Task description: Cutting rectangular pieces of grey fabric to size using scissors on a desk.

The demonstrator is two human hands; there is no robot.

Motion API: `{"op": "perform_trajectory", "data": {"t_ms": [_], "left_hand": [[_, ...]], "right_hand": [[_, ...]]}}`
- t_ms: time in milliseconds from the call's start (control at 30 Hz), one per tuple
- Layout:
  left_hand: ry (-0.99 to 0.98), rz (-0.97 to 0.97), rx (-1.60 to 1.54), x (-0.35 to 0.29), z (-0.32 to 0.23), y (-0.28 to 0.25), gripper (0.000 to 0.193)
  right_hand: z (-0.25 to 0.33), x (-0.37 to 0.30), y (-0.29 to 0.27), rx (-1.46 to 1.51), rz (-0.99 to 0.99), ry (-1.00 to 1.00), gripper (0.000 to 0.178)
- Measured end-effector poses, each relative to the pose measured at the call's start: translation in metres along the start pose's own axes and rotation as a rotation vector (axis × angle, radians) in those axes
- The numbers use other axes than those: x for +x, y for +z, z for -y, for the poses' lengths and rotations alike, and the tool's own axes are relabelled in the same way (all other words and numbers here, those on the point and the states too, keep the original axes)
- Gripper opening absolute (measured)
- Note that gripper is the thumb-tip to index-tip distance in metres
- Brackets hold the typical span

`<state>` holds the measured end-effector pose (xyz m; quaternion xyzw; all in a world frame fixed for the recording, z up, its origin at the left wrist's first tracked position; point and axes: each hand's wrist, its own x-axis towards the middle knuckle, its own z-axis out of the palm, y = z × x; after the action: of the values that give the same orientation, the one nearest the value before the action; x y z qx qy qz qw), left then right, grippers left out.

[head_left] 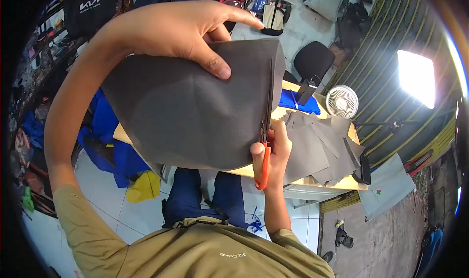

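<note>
A large dark grey sheet of fabric-like material point(181, 107) is held up in front of me, bent over at its right end. My left hand point(195, 31) grips its top edge, thumb on the near face, the other fingers partly hidden behind. In my right hand point(276, 153) is a pair of scissors point(264, 166) with orange handles. Their dark blades point upward along the right side of the sheet. Whether the blades are parted cannot be made out.
Cut grey pieces point(312, 148) lie piled on the wooden table point(359, 180) at right, near a small white fan point(341, 102) and blue cloth point(303, 103). A bright lamp point(416, 78) stands beyond. Blue fabric point(110, 136) and a yellow piece point(144, 186) are at lower left.
</note>
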<state>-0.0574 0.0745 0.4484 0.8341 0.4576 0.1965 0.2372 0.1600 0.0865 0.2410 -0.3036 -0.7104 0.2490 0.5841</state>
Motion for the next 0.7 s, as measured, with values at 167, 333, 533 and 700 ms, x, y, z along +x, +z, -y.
{"op": "perform_trajectory", "data": {"t_ms": [167,333,533,700], "left_hand": [[0.006,0.020,-0.021,0.003,0.005,0.003,0.092],[0.004,0.048,-0.022,0.009,0.007,0.002,0.093],[-0.010,0.060,0.008,0.010,0.000,0.003,0.094],[0.012,0.062,0.030,0.013,0.003,0.007,0.094]], "right_hand": [[0.001,0.012,0.006,0.089,-0.047,-0.231,0.075],[0.003,0.003,-0.002,-0.002,-0.003,-0.049,0.081],[0.003,0.008,0.000,0.088,-0.018,-0.144,0.074],[-0.001,0.006,-0.001,0.062,-0.037,-0.095,0.071]]}}
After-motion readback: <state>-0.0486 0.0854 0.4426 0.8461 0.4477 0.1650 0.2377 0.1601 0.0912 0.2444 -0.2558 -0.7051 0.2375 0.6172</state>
